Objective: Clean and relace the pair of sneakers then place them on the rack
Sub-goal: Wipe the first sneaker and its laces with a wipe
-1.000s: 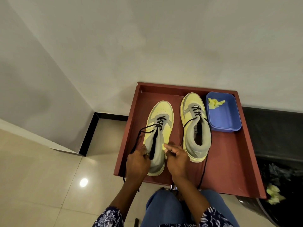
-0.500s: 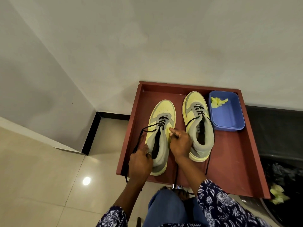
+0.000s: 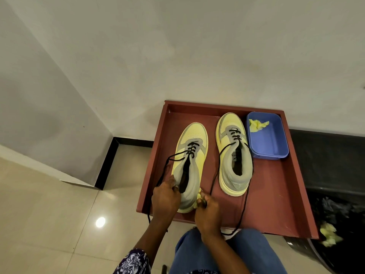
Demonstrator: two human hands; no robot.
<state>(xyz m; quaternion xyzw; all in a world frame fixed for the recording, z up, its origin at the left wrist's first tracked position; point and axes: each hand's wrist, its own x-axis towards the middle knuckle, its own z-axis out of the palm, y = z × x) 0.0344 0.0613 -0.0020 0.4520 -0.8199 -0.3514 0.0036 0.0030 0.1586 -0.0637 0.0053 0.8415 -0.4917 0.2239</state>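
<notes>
**Right hand back at heel w/ cloth**

Right hand now down at heel of near sneaker, pulled back from mid-shoe spot by the eyelets held 0.5 s ago. Fingers curled, pinching a bit of yellow cloth against the heel's right side. Left hand unchanged: gripping heel collar on left side, thumb up on the rim, black lace looping out left and down past the wrist over the tray edge. Near sneaker in same spot on red tray, toe pointing to wall, laced only at lower eyelets. Second sneaker just beside it to the right, not moved, its lace ends trailing toward the tray's front lip. Blue tub w/ yellow rag inside at tray's far right corner, touching 2nd sneaker or nearly so. Black bin w/ yellow scraps at right. Camera view shifted slightly.
</notes>
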